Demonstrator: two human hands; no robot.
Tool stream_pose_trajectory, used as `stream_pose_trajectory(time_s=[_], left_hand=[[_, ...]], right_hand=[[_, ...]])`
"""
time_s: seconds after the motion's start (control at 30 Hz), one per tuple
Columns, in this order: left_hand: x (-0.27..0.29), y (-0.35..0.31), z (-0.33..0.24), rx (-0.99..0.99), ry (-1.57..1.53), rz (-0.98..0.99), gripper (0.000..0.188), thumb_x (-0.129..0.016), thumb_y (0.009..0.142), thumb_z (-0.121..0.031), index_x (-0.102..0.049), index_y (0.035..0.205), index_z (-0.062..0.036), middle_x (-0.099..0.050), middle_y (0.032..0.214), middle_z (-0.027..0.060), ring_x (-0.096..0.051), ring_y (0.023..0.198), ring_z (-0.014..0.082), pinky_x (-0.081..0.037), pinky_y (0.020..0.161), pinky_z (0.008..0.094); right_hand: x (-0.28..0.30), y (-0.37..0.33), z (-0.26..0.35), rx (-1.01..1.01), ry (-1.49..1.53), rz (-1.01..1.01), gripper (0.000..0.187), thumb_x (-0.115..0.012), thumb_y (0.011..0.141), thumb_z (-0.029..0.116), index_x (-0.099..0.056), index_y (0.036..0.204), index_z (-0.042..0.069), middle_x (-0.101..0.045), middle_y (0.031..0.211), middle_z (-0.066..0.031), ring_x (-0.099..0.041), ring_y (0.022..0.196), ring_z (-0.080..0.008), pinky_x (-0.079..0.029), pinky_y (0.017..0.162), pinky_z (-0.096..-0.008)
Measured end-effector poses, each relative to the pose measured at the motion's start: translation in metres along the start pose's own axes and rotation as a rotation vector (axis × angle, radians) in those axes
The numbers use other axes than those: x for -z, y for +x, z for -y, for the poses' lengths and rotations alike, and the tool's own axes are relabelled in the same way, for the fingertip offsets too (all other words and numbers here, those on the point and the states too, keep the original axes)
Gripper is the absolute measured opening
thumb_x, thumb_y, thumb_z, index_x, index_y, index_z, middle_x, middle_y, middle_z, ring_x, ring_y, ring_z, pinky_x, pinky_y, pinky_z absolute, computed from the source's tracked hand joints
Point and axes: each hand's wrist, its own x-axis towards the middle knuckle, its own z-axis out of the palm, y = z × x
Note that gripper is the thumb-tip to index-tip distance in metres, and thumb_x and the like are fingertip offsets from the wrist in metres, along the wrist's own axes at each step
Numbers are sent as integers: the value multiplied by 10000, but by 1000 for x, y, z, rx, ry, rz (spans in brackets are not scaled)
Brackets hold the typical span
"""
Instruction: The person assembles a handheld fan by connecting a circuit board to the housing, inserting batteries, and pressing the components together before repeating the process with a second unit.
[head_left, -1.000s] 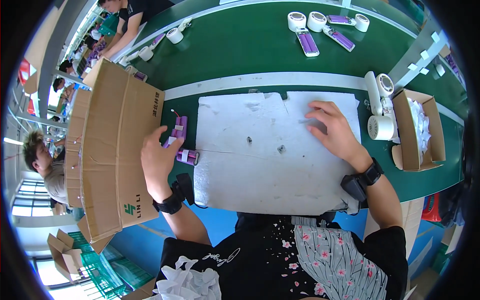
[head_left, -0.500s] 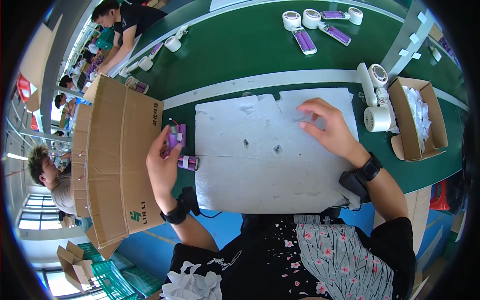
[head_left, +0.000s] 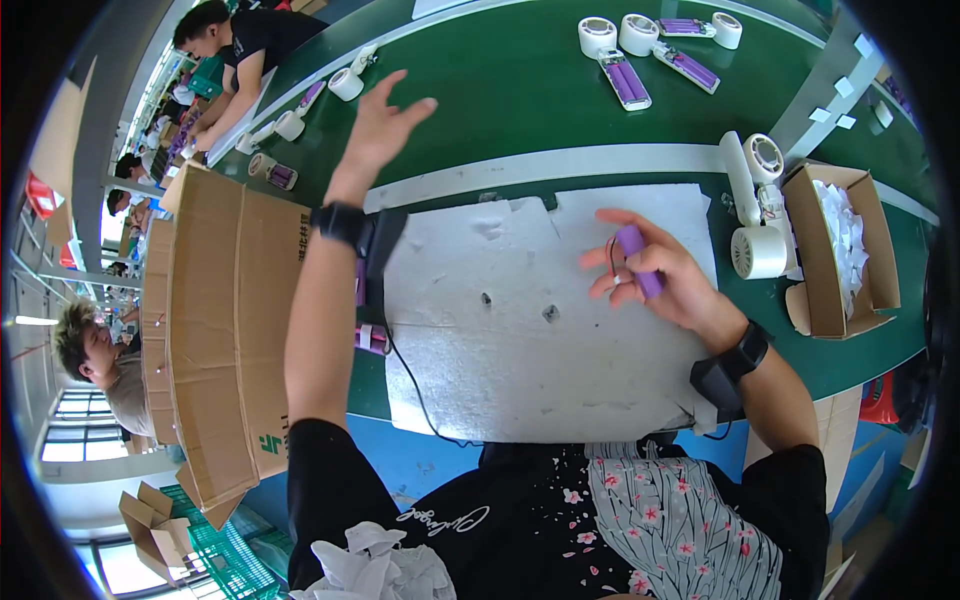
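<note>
My right hand (head_left: pixel 668 272) is closed around a purple battery pack (head_left: pixel 640 262) with thin red and black wires, above the right part of the white foam sheet (head_left: pixel 470 370). Stretched out over the green table, my left hand (head_left: pixel 385 125) has its fingers apart and nothing in them. Nearest to it are white fan pieces, one of them a round white fan head (head_left: pixel 346 84). Beside the foam's left edge lies another purple battery pack (head_left: pixel 371 337), partly covered by my left forearm.
A large cardboard box (head_left: pixel 235 330) stands at the left. Several white handheld fans (head_left: pixel 625 80) with purple cells lie at the far side. More white fan parts (head_left: pixel 757 250) and a small carton (head_left: pixel 870 270) of white pieces are on the right. Co-workers sit beyond the left side.
My left hand has left the battery packs at the left and moved forward, now empty. My right hand, empty before, now holds a purple battery pack.
</note>
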Motion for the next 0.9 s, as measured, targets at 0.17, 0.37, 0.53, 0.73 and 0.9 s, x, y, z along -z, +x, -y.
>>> stream_pose_trajectory(time_s=[0.17,0.37,0.53,0.73,0.9], left_hand=[[23,99,103,67,416,-166,873,-761,711,-454,-399,1428,-110,-418,1356,317,-395,1280,442,-350,1077,455],[38,170,179,193,622,-310,928,-744,723,-435,-273,1482,-183,-425,1372,303,-327,1315,487,-333,1077,495],[65,219,224,111,521,-391,820,-781,692,-452,-456,1385,-157,-568,1291,196,-515,1194,394,-405,1017,460],[43,203,183,70,459,-426,713,-821,668,-420,-578,1271,-127,-659,1148,118,-642,1013,265,-482,917,396],[18,100,26,23,-312,358,581,-757,767,-135,-536,1304,-104,-629,1054,22,-604,962,115,-488,825,262]], right_hand=[[-3,-2,2,-32,-68,-58,446,-579,825,101,-416,1238,52,-588,1203,-233,-672,971,-361,-585,760,-392],[2,2,-2,-59,48,-34,435,-555,789,23,-443,1209,14,-532,1288,-238,-567,1173,-374,-498,961,-482],[-1,5,-1,-72,152,-5,425,-532,805,69,-469,1217,-12,-464,1372,-235,-481,1275,-359,-424,1048,-509],[-1,4,1,-65,139,-12,440,-530,809,147,-484,1210,-29,-487,1332,-215,-490,1264,-346,-429,1039,-505],[8,5,-12,55,127,26,408,-544,820,204,-524,1163,-17,-560,1189,-185,-537,1191,-302,-456,1004,-478]])
